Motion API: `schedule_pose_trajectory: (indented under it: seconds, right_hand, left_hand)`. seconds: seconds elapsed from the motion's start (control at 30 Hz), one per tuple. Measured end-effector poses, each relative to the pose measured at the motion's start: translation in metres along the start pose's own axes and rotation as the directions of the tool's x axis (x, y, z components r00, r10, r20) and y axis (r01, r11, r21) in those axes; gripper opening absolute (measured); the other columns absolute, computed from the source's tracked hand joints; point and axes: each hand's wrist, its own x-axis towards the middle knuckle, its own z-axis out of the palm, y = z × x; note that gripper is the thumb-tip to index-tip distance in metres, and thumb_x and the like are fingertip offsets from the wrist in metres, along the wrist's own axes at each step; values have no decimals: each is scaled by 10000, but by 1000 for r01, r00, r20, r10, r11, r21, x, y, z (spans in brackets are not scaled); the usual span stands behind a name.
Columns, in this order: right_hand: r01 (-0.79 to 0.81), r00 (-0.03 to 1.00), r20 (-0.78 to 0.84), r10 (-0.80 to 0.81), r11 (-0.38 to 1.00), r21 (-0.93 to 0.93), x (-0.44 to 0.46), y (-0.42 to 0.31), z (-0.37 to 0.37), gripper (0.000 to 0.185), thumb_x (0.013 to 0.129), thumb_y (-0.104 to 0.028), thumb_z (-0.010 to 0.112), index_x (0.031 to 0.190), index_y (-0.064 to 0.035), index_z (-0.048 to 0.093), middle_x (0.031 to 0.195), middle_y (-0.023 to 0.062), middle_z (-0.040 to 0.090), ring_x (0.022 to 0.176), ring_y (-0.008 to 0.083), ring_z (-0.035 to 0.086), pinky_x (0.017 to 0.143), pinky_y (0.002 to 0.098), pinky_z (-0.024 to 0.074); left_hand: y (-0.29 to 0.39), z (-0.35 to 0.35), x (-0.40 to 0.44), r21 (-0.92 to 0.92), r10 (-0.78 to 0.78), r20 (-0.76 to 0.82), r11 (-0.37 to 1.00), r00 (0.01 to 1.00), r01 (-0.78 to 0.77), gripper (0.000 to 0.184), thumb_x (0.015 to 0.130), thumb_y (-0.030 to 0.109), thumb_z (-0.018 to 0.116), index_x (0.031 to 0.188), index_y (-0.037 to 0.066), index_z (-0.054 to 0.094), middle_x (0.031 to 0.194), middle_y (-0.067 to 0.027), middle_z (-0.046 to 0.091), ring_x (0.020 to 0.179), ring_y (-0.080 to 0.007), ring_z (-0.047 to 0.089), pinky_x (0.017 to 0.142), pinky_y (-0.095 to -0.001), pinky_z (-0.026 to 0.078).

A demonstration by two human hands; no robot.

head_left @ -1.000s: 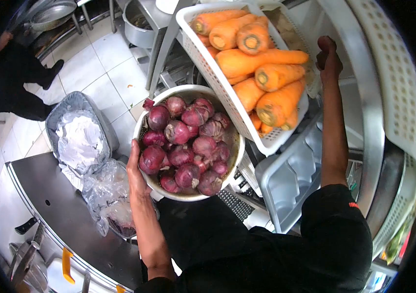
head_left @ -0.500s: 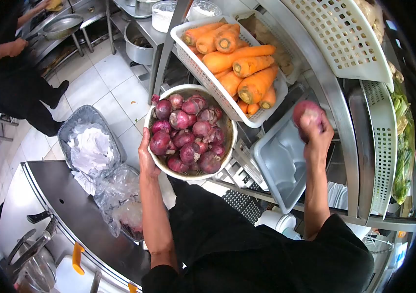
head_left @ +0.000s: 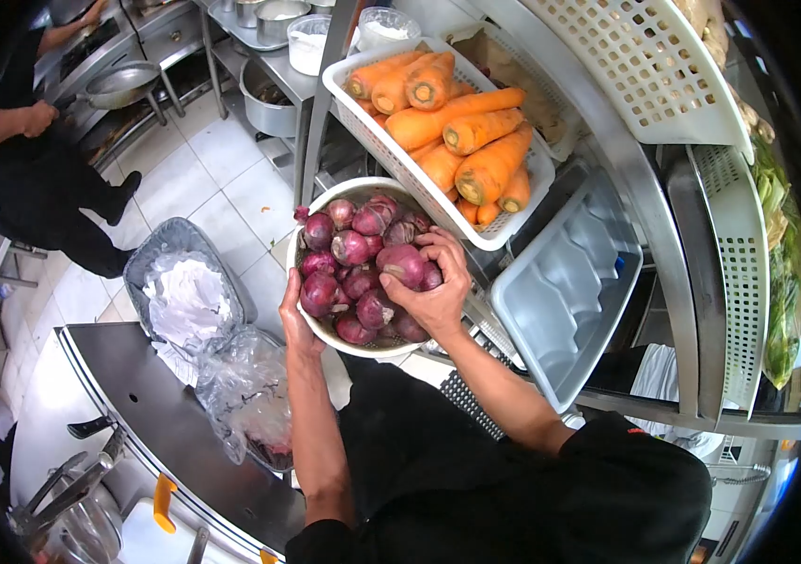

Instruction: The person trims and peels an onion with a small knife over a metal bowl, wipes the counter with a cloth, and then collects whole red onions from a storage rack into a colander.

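A round cream-coloured bowl (head_left: 303,324) full of red onions (head_left: 350,247) is in front of me, slightly tilted. My left hand (head_left: 299,315) grips its near left side, the thumb up along the rim. Over the bowl's right side my right hand (head_left: 440,282) is closed around a red onion (head_left: 403,266), among the other onions. Its fingers hide part of the onions beneath. Just right of the bowl lies a grey plastic tray (head_left: 565,291) with moulded ridges, with no onions visible in it.
A white perforated basket of carrots (head_left: 475,127) stands beyond the bowl on a metal rack. Another white basket (head_left: 640,70) is at upper right, with leafy greens (head_left: 784,301) beyond. A lined bin (head_left: 184,282) and steel counter (head_left: 156,395) are on the left. A co-worker (head_left: 34,169) stands near a pan (head_left: 123,85).
My right hand has swung left from above the grey tray to the bowl, carrying the red onion. My left hand still holds the bowl. The view has shifted slightly.
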Motion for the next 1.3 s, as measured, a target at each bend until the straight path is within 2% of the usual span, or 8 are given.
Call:
schedule_pose_trajectory:
  seconds: [0.2,0.37,0.53,0.7,0.97,1.03,1.17,1.3]
  right_hand:
    - [66,996,-65,-69,997,-45,0,7,-3,443,523,-287,856,766,-64,561,1018,129,636,1072,334,556,944,451,368]
    - [85,993,-60,-97,979,-184,4,3,-16,459,472,-292,854,768,-76,577,882,83,611,812,255,540,789,383,400]
    - [175,977,109,-185,980,89,14,-26,-1,438,475,-279,852,740,-65,577,864,85,609,780,250,553,721,344,445]
    - [76,894,449,-8,988,-134,21,-42,18,488,497,-394,847,808,-87,629,1020,63,589,863,267,526,737,368,455]
    - [-139,983,131,127,986,88,-20,-40,-27,564,707,-349,757,1138,-48,552,1211,142,478,1147,282,432,983,413,329]
    - [-461,887,84,455,856,232,-68,-31,-48,562,800,-302,682,1246,-42,461,1256,155,434,1189,253,403,1015,400,298]
    - [-839,416,237,878,270,472,-89,3,-62,593,850,-303,556,1321,-2,356,1339,130,382,1240,251,356,1032,392,286]
    - [-732,159,657,737,-358,579,-60,65,-36,418,738,-273,557,1073,-23,556,1052,122,610,1002,281,565,952,421,420]
  left_hand:
    - [3,7,-6,47,8,-26,999,1000,-7,560,953,453,400,1337,45,400,1244,-155,541,1119,-303,551,979,-456,433]
    - [4,1,-2,4,-22,-28,1000,999,22,555,953,453,408,1340,55,399,1237,-149,545,1106,-298,560,970,-454,441]
    - [2,7,-2,12,21,-41,1000,999,-20,541,958,440,407,1327,45,415,1223,-147,555,1087,-286,572,966,-437,446]
    - [1,8,-5,30,26,-54,999,998,-25,527,963,430,397,1309,35,437,1220,-147,558,1096,-278,565,964,-419,446]
    - [2,19,-10,29,-16,-85,999,996,18,551,952,459,401,1319,49,433,1244,-145,548,1119,-300,550,991,-454,421]
    - [2,21,-10,41,-5,-88,999,996,9,549,952,458,402,1320,53,433,1248,-144,546,1124,-308,546,993,-464,416]
    - [1,19,-10,33,-19,-107,999,994,23,514,938,417,428,1300,53,454,1226,-140,562,1110,-308,554,983,-466,423]
    - [-2,2,-9,14,-45,-134,999,990,47,461,906,352,461,1246,44,502,1174,-136,594,1077,-302,571,968,-458,433]
